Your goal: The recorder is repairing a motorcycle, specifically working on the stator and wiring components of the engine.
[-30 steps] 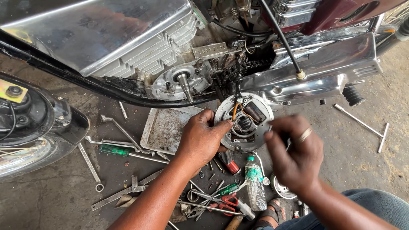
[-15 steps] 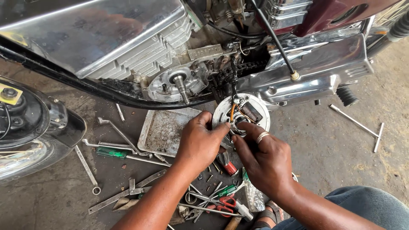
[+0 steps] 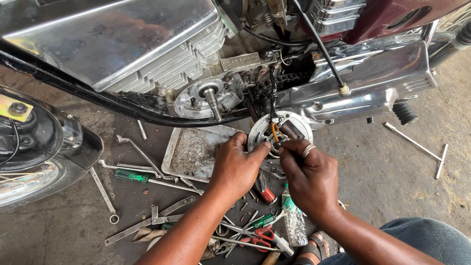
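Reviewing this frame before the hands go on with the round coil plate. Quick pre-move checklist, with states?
1. Left hand steadies the round coil plate at its rim: ok.
2. Right hand fingers pinch at the plate's middle by the orange wire: ok; what they pinch: cannot tell.
3. Engine shaft bare and unobstructed: ok.
4. Metal tray beside the left hand: ok.
5. Green screwdriver within reach on the floor: ok.
6. Plate's wiring intact: cannot tell.
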